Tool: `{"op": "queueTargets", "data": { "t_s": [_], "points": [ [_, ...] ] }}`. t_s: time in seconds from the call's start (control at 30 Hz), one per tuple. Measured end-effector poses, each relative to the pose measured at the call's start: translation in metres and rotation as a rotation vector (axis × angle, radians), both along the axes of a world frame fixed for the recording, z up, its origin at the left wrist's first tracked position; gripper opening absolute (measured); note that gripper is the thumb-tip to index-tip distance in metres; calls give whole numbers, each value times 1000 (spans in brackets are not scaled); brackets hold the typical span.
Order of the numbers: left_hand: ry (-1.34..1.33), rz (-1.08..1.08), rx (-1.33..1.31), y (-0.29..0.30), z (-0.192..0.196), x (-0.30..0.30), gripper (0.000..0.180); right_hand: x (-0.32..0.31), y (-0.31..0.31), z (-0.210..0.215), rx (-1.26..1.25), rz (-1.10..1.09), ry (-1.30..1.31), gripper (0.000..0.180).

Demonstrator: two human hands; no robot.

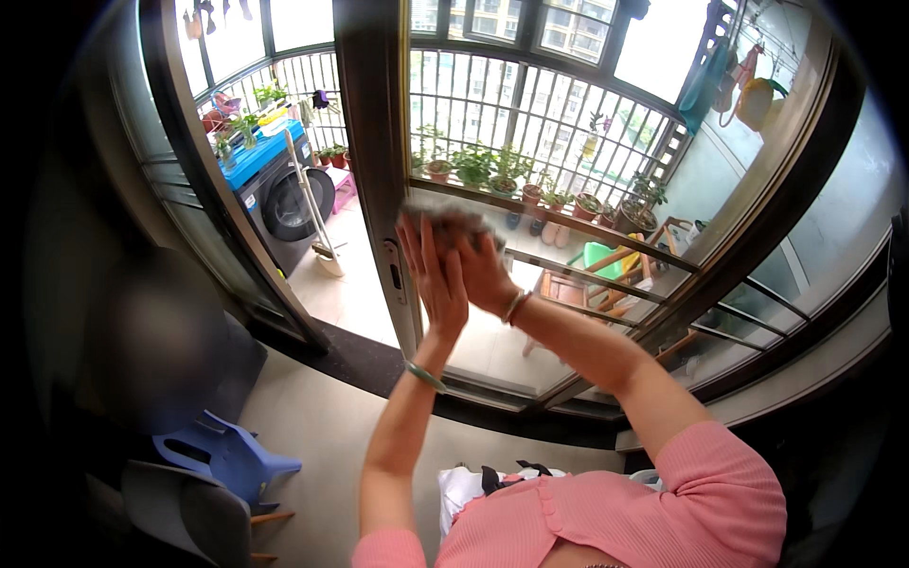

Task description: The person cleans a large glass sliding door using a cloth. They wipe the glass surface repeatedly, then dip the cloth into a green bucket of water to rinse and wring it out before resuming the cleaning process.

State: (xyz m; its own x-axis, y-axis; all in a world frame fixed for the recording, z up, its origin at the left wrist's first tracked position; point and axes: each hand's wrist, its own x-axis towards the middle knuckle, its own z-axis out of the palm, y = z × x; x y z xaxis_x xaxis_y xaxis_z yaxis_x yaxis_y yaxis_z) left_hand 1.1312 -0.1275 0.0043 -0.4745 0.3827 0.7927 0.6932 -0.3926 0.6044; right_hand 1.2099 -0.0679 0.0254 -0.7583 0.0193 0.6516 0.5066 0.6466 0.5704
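Observation:
A dark grey cloth (458, 221), smeared by motion, lies against the glass door (559, 213) next to its brown frame. My left hand (434, 275) rests on it with fingers stretched out and flat; a green bangle circles that wrist. Close beside it, overlapping, my right hand (485, 273) presses the cloth, its fingertips partly hidden in the blur. A thin bracelet is on the right wrist. Just left of the hands, a lock plate with a handle (393, 270) is set into the door's upright frame.
Through the open doorway stand a washing machine (284, 199) and a broom with dustpan (312, 208). Behind the glass are potted plants (502, 170), wooden chairs (587, 289) and hanging items. A blue plastic stool (222, 459), a grey chair (180, 516) and a blurred shape are lower left.

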Motion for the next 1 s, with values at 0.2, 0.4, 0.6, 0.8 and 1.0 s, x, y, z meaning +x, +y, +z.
{"op": "queueTargets", "data": {
  "t_s": [0.2, 0.4, 0.6, 0.8, 1.0],
  "points": [
    [-422, -298, -509, -28, -167, 20, 68, 38, 7, -193, -44, 29, -347, 39],
    [-324, -429, -947, -69, -184, 29, 70, 91, -19, -180, -1320, -223, -820, 52],
    [142, -394, -94, -54, 81, 82, 51, 172, -29, 56, -990, 238, -365, 48],
    [386, -470, 474, 1, 296, 138, 47, 235, -68, 343, -419, 348, -1, 21],
    [538, -568, 754, 3, 466, 203, 43, 303, -33, 510, 754, 46, 92, 51]
  ]
}}
